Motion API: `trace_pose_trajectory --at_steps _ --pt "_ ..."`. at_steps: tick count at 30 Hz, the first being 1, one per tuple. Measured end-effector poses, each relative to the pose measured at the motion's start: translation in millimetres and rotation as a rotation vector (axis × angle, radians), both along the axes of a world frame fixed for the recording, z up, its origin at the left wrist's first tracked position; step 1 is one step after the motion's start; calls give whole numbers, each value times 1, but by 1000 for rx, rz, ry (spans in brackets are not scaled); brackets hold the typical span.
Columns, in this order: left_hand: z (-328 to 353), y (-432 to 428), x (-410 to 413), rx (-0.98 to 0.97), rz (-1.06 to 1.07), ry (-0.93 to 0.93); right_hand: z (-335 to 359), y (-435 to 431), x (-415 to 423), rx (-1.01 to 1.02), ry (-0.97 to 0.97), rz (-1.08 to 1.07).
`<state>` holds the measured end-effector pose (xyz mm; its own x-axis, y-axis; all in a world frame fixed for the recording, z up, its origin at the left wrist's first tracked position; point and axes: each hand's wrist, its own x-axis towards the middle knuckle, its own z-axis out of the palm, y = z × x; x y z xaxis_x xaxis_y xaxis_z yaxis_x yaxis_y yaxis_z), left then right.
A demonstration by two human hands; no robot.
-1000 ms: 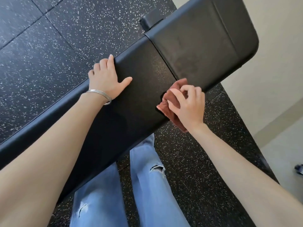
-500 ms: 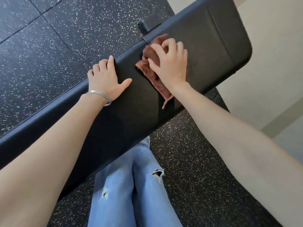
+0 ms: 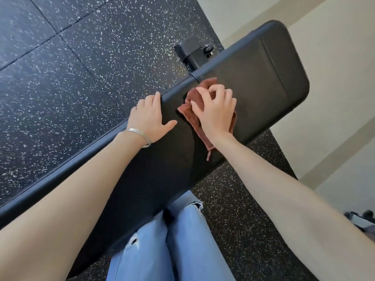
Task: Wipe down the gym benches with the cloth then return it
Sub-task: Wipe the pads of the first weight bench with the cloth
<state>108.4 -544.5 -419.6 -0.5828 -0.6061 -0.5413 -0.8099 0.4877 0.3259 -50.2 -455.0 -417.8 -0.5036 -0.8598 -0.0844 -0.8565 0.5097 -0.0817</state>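
The black rubber floor [image 3: 60,88] with its white flecks is filling most of what I am seeing, and a pale wall [image 3: 334,67] is running along its right side. The black padded bench [image 3: 259,78] is stretching across in front of me from lower left to upper right, and I am standing against its near edge in torn blue jeans [image 3: 182,250]. Part of the bench's black frame [image 3: 192,52] is poking out beyond the far edge.

I am resting my left hand [image 3: 149,118] on the pad beside the far edge, palm down, with the fingers lying together and reaching to that edge and the thumb spread out across the pad; it is gripping nothing. Just to its right, my right hand [image 3: 215,112] is pressing down on the reddish-brown cloth [image 3: 193,99], with the fingers curled and bunching the fabric under them. The cloth is lying on top of the pad, close to the gap between the two pad sections, with one end trailing back past my wrist towards the near edge. Thin silver bangles [image 3: 140,135] are sitting around my left wrist.
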Motion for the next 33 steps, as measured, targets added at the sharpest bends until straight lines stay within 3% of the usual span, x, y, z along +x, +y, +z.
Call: trace_pose_trajectory --at_steps 9,14,19,25,29,33 --pt "-5 -3 0 41 1 38 -11 -81 -48 168 76 208" --pt "-8 -5 -4 42 0 33 -4 -93 -108 172 116 -48" --pt "-11 -8 -16 58 20 17 -3 -100 -111 211 112 -136" --pt "-7 -7 -50 54 77 22 -5 -76 -64 129 34 145" --pt "-7 -6 -75 34 104 15 -5 -75 -92 88 19 325" --pt "-8 -4 -101 -10 113 3 -8 -79 -167 53 53 87"
